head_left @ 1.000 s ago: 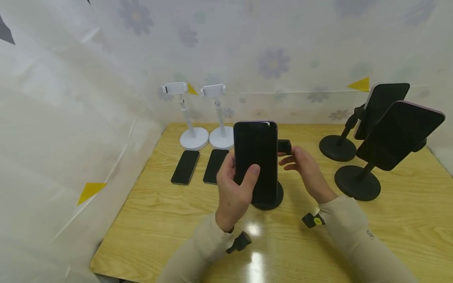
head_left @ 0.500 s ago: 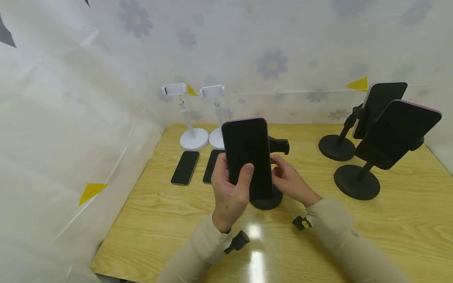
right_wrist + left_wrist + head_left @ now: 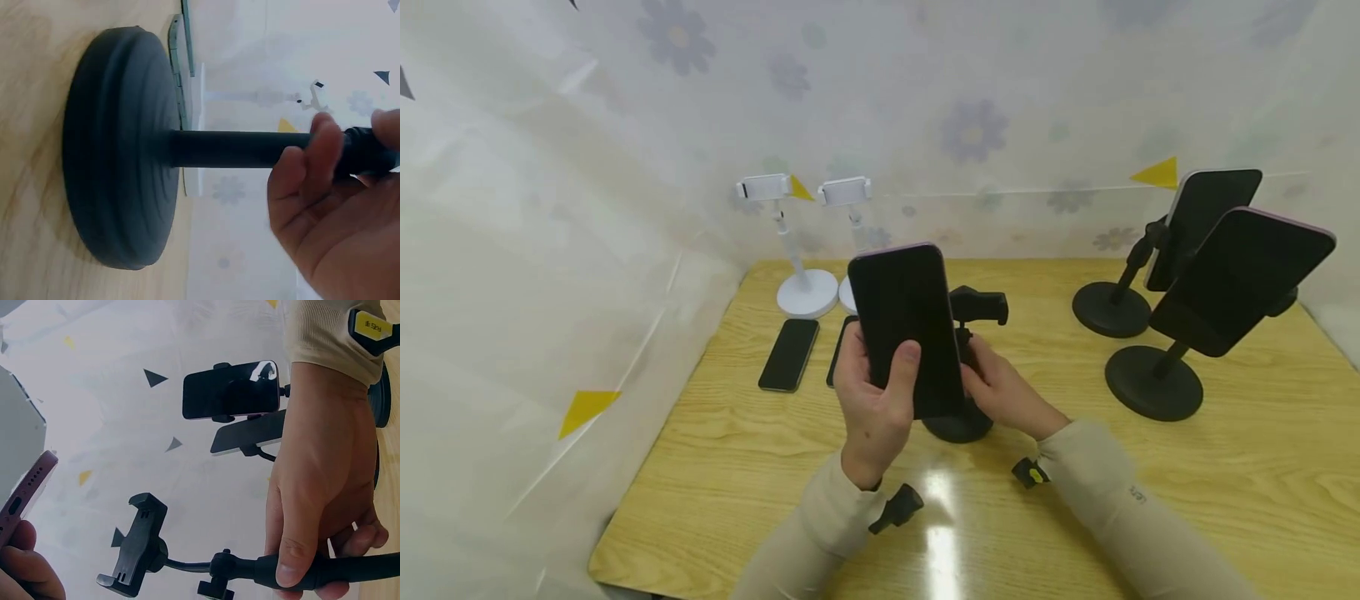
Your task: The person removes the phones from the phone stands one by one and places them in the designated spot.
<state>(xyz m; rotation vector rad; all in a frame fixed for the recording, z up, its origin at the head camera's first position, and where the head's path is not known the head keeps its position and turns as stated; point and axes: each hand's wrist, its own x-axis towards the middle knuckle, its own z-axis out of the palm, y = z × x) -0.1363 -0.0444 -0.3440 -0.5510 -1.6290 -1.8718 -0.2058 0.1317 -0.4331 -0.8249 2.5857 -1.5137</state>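
My left hand [image 3: 876,396] holds a black-screened phone [image 3: 898,308] upright, thumb across its face. In the left wrist view the pinkish edge of this phone [image 3: 25,494] shows above my fingertips [image 3: 28,569]. My right hand [image 3: 1003,387] grips the upper pole of a black phone stand [image 3: 958,425], fingers curled round it, also in the right wrist view, where the stand's pole [image 3: 231,149] rises from its round base [image 3: 125,150]. The stand's clamp [image 3: 137,544] holds nothing and sits on a thin curved neck. From the head camera, the phone covers part of the stand.
Two white phone stands [image 3: 805,292] stand at the back left, with two dark phones [image 3: 790,354] lying before them, one partly covered by my left hand. At the right, two black stands [image 3: 1153,383] carry phones [image 3: 1240,283]. A patterned white sheet [image 3: 970,208] hangs behind the wooden table [image 3: 737,475].
My left hand has moved the phone left and tilted it slightly, uncovering more of the clamp. My right hand has left the clamp's side and come down to grip the stand's pole.
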